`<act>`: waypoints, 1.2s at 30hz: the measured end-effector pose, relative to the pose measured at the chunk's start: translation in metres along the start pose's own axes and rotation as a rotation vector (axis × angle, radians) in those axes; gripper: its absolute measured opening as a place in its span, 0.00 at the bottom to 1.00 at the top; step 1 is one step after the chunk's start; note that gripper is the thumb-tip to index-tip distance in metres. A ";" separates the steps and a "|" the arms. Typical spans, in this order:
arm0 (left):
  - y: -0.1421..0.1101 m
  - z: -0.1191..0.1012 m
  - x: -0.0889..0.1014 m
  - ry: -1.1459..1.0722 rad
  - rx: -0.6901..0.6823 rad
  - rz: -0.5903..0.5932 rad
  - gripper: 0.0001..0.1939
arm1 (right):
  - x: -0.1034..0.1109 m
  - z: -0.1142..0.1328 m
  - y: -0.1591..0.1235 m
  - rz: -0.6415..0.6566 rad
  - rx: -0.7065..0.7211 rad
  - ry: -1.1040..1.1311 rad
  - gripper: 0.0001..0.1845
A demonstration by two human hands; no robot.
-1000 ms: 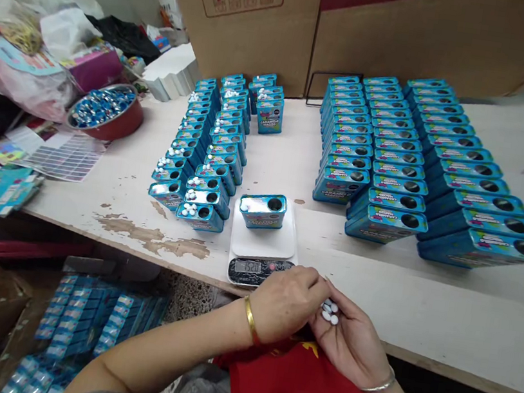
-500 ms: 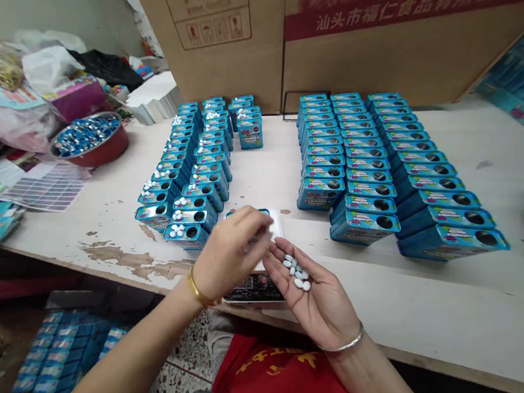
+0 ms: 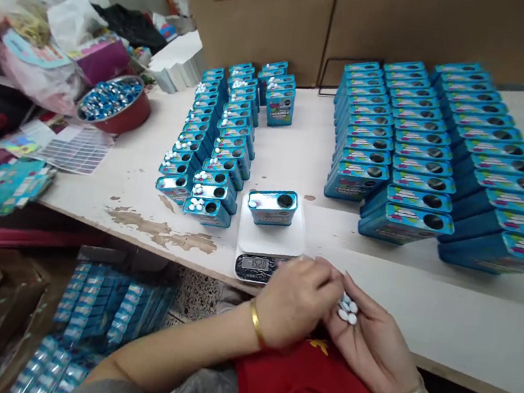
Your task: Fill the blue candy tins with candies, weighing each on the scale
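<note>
My right hand [image 3: 379,350], palm up and cupped, holds several white oval candies [image 3: 348,309]. Over that palm, my left hand [image 3: 298,302] has its fingers curled together at the candies; its fingertips are mostly hidden, so anything they pinch does not show. A blue tin [image 3: 272,214] with a round dark opening stands on a white kitchen scale [image 3: 256,241], left of both hands. At the left end of the tin's top lies a white candy [image 3: 254,203]. The scale's display [image 3: 256,263] is lit with digits.
Rows of blue tins with white candies on top [image 3: 227,165] stand left of the scale. More rows of blue tins [image 3: 415,179] stand at the right. A red bowl of wrapped pieces [image 3: 130,114] sits at far left. A large carton [image 3: 267,21] stands behind.
My left hand has moved from over the scale to my right palm, uncovering the tin and display. Both hands are closer to my body. The camera view has shifted.
</note>
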State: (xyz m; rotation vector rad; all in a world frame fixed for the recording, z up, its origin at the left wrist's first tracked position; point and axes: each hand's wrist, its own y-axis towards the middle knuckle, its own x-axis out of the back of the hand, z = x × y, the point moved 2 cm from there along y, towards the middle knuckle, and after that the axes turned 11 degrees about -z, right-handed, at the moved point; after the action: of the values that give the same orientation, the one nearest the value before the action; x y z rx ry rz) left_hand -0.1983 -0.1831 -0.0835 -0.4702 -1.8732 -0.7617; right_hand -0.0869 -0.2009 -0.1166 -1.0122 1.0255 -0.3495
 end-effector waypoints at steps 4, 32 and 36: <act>-0.011 -0.016 -0.028 -0.056 0.000 -0.001 0.10 | 0.035 -0.003 -0.003 -0.162 -0.037 0.026 0.11; 0.011 0.081 0.067 0.182 0.296 -0.602 0.10 | 0.029 -0.011 -0.008 -0.047 -0.129 0.058 0.15; -0.017 0.091 0.066 0.269 0.340 -0.650 0.14 | 0.031 -0.011 -0.003 -0.031 -0.138 0.083 0.15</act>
State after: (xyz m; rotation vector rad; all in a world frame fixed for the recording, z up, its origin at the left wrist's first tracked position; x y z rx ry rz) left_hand -0.2963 -0.1343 -0.0543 0.4620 -1.8501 -0.8446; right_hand -0.0792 -0.2288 -0.1329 -1.1469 1.1218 -0.3524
